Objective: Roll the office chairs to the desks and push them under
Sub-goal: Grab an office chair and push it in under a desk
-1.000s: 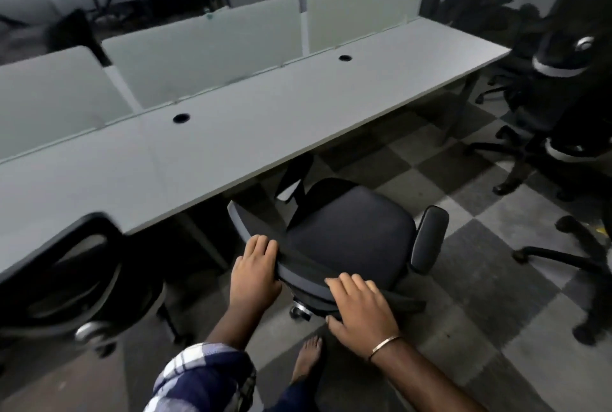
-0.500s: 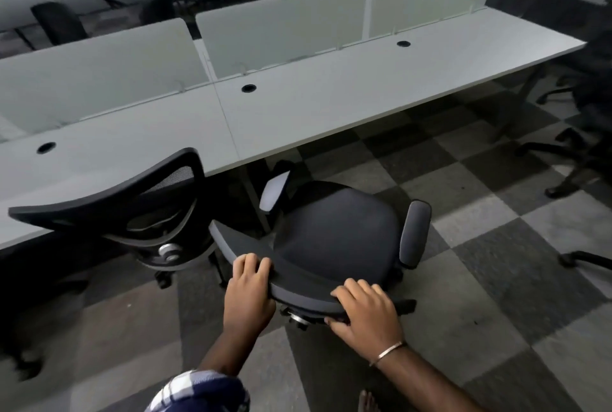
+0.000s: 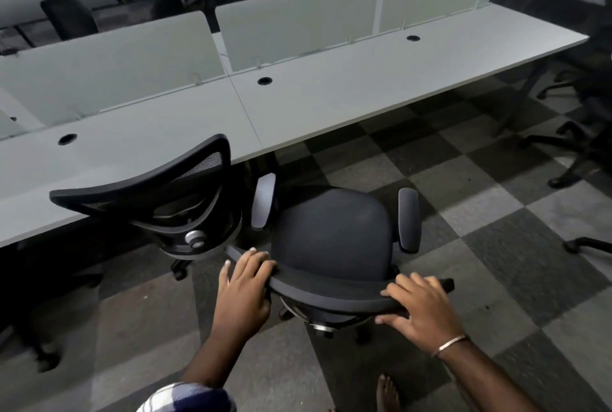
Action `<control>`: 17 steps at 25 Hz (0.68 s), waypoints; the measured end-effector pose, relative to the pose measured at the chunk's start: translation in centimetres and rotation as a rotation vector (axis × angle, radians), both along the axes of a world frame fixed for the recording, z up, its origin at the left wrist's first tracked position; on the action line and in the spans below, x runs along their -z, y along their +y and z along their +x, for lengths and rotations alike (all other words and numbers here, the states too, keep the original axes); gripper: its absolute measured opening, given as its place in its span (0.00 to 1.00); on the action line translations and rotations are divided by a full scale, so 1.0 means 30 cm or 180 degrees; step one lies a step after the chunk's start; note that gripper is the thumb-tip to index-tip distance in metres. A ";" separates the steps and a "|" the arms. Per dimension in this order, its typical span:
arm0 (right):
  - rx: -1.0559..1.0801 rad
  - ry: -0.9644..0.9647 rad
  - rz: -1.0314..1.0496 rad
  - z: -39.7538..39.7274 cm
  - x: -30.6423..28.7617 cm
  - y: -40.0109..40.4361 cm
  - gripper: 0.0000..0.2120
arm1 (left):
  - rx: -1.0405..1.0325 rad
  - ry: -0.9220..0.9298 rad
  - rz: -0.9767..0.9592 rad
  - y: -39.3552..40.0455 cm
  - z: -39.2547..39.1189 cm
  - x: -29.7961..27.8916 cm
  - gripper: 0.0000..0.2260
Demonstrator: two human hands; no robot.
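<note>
A black office chair [image 3: 334, 229] with two armrests stands on the checkered floor, facing the long white desk [image 3: 347, 97], its seat out in front of the desk edge. Its curved backrest top [image 3: 331, 289] is nearest me. My left hand [image 3: 245, 285] grips the left end of that top edge, fingers over it. My right hand [image 3: 424, 305] grips the right end, thumb underneath. A second black chair with a mesh back [image 3: 149, 199] sits to the left, its seat tucked under the desk.
Frosted partition panels [image 3: 298, 24] line the desk's far side. More black chairs [image 3: 579, 133] crowd the right edge, and another [image 3: 69, 17] stands beyond the partitions. My bare foot [image 3: 385, 391] is behind the held chair. Open carpet lies to its right.
The view has drawn back and swung left, bringing the mesh-back chair fully into sight. The held chair now sits a little farther out from the desk edge. Both hands keep their hold.
</note>
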State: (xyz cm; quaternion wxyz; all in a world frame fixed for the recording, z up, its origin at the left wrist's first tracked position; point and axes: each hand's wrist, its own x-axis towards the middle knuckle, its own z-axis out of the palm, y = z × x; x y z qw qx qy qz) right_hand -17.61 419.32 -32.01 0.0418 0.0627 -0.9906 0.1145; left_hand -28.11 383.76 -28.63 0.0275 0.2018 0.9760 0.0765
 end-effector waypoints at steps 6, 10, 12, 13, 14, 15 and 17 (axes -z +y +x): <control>0.0078 -0.0291 -0.0198 -0.041 -0.060 0.210 0.27 | -0.0085 -0.0182 0.0425 0.038 -0.072 0.014 0.22; 0.0056 -0.0612 -0.0102 -0.104 -0.087 0.345 0.27 | -0.0087 -0.0086 0.1064 0.141 -0.032 0.029 0.17; 0.0059 -0.0534 -0.0024 -0.141 -0.076 0.400 0.24 | -0.0120 -0.0037 0.1157 0.193 -0.026 0.041 0.19; 0.0050 -0.0454 0.0003 -0.161 -0.067 0.420 0.22 | -0.0176 -0.0045 0.1150 0.214 -0.029 0.042 0.20; 0.0022 -0.0385 0.0019 -0.187 -0.059 0.442 0.21 | -0.0265 -0.0089 0.1137 0.239 -0.040 0.041 0.20; -0.0015 -0.0317 0.0027 -0.220 -0.053 0.466 0.21 | -0.0371 -0.0146 0.1135 0.266 -0.060 0.040 0.18; -0.0089 -0.0256 0.0055 -0.293 -0.052 0.532 0.21 | -0.0549 -0.0235 0.1072 0.330 -0.105 0.031 0.16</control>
